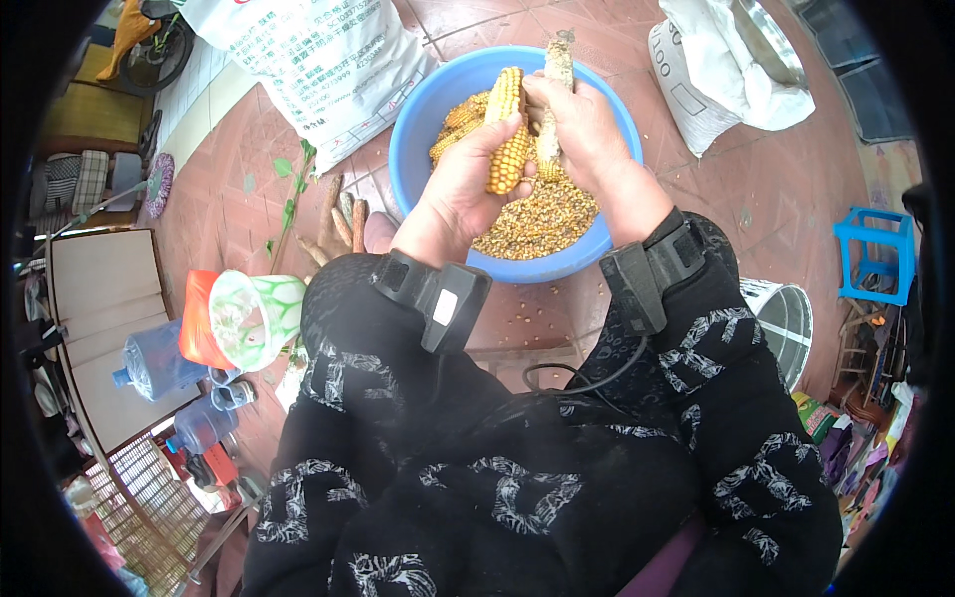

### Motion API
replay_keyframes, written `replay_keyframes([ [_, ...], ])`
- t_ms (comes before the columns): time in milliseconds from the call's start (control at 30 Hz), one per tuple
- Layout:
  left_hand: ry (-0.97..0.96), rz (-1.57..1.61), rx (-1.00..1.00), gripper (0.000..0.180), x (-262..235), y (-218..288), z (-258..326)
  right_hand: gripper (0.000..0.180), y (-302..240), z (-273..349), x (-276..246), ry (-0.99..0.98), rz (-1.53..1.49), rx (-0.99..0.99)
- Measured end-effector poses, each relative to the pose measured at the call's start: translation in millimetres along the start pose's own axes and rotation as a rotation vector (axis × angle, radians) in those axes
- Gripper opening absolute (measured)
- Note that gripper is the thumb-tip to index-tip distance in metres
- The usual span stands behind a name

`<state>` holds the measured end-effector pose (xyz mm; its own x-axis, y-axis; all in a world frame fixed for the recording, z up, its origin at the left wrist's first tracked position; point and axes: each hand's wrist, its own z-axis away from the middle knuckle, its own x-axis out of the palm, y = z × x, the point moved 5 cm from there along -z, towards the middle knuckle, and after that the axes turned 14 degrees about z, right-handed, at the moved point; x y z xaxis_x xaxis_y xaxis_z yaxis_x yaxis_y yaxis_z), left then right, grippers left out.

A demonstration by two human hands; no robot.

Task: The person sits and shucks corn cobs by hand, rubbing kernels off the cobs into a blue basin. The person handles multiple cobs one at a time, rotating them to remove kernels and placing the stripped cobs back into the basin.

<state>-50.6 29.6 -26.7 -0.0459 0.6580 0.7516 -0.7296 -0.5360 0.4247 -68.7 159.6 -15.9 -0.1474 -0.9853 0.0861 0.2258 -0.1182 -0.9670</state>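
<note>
My left hand [456, 186] is wrapped round a yellow corn ear [510, 157], which stands nearly upright over a blue basin [406, 149]. A strip near the ear's top looks bare of kernels. Closed round a pale, stripped corncob [559, 62], my right hand [589, 134] is close against the ear's right side. The cob sticks out above and below its fingers. Loose yellow and dark corn kernels [537, 227] lie in the basin under both hands. More corn ears [461, 121] rest at the basin's left inside, partly hidden by my left hand.
A full white sack [318, 70] stands left of the basin, an open white sack [711, 75] at the far right. A green-and-white bin [257, 318] and water jugs [164, 360] are at left. A blue stool [875, 254] and a metal bucket [786, 328] are at right.
</note>
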Motion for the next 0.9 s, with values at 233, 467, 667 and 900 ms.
replay_keyframes([
  [233,0.018,-0.038,0.018,0.049,2.6,-10.1,-3.0,0.021,11.2,1.3,17.6,0.078,-0.035,0.142],
  [467,0.059,-0.115,-0.007,0.044,4.4,-14.2,0.3,0.035,4.3,8.6,12.8,0.171,0.171,0.065],
  [667,0.057,-0.09,-0.039,0.045,0.9,-19.6,2.4,0.044,14.9,4.6,7.4,0.208,0.286,0.127],
  [900,-0.009,0.002,-0.03,0.041,0.8,-16.9,0.7,0.043,13.8,0.2,5.6,0.168,0.131,0.137],
])
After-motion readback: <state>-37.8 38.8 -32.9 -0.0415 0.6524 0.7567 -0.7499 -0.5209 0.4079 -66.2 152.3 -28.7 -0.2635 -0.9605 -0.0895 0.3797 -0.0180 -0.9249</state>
